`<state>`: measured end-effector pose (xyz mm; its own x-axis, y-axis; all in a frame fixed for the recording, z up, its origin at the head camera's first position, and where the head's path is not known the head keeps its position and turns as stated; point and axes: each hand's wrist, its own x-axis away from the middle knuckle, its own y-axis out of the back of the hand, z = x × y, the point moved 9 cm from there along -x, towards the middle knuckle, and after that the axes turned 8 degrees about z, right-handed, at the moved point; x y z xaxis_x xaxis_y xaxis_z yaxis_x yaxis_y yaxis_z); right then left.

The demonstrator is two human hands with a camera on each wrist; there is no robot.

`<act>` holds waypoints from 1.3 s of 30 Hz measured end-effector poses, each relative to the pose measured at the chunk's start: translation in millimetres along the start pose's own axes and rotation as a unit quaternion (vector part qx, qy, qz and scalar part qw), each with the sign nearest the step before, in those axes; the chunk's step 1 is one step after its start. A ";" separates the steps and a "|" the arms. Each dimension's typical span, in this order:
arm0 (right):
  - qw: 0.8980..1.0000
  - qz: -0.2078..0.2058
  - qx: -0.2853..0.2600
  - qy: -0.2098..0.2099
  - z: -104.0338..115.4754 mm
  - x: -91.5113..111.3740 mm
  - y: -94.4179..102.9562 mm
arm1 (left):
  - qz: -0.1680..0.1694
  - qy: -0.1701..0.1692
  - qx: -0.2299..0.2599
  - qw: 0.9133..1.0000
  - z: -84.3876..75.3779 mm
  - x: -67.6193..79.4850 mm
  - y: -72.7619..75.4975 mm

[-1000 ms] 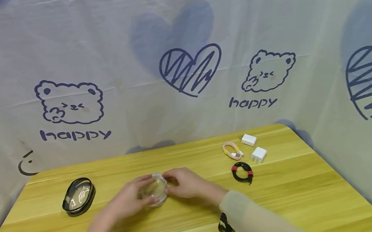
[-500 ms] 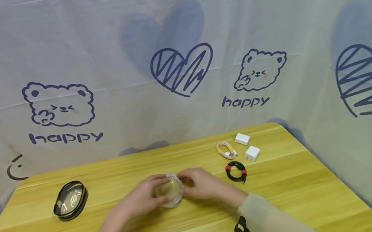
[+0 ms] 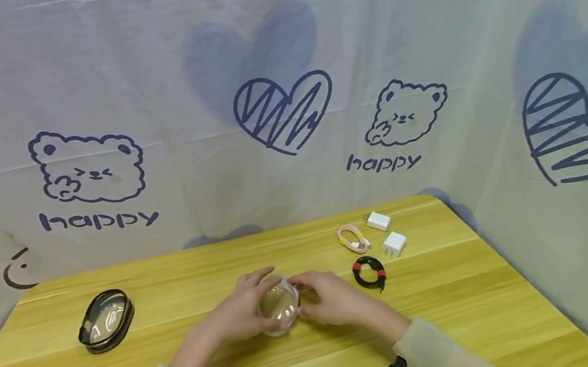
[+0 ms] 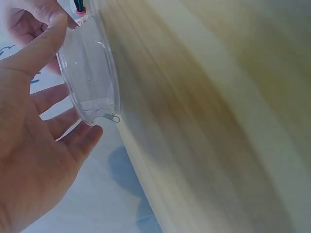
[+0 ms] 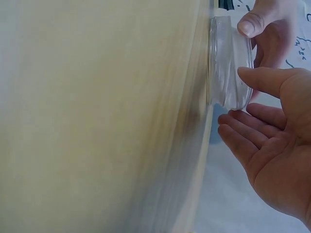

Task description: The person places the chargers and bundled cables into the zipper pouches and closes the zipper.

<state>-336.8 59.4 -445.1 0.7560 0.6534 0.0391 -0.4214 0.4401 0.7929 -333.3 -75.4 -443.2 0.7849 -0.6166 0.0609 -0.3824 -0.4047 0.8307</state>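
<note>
A round, clear zip case (image 3: pixel 280 307) rests on the wooden table between my two hands, its small zipper pull (image 4: pixel 112 117) showing in the left wrist view. My left hand (image 3: pixel 237 315) holds the left side of the case, thumb on the near edge and fingers round the far edge. On the opposite side, my right hand (image 3: pixel 335 301) has its thumb and fingertips at the rim. In the right wrist view the right thumb touches the clear wall (image 5: pixel 228 63), with the fingers close to the case's end. No contents can be made out inside the case.
A black-edged clear case (image 3: pixel 106 320) lies at the left of the table (image 3: pixel 179 269). To the right are a pink cable (image 3: pixel 352 239), a black cable (image 3: pixel 369 272) with red ties and two white charger plugs (image 3: pixel 379 221). A printed cloth (image 3: pixel 201 193) hangs behind.
The hands and clear case have shifted right and slightly nearer in the head view, while the camera has turned a little right. The left fingers have lifted slightly at the far rim.
</note>
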 end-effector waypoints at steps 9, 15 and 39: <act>1.000 -0.021 -0.010 0.004 0.2 7.1 2.0 | 0.015 -0.018 -0.006 1.000 -6.8 -5.9 -1.1; 0.999 -0.034 -0.032 0.002 -2.1 14.6 7.5 | 0.004 -0.022 -0.004 1.000 -7.4 -4.6 1.6; 0.986 -0.157 -0.036 -0.034 -67.0 41.9 83.0 | -0.002 0.000 0.054 0.999 -2.3 -0.4 3.6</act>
<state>-373.7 164.5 -418.3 0.8858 0.4358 -0.1592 -0.1932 0.6584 0.7274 -333.8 -75.0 -438.9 0.7863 -0.6151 0.0576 -0.4297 -0.4776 0.7663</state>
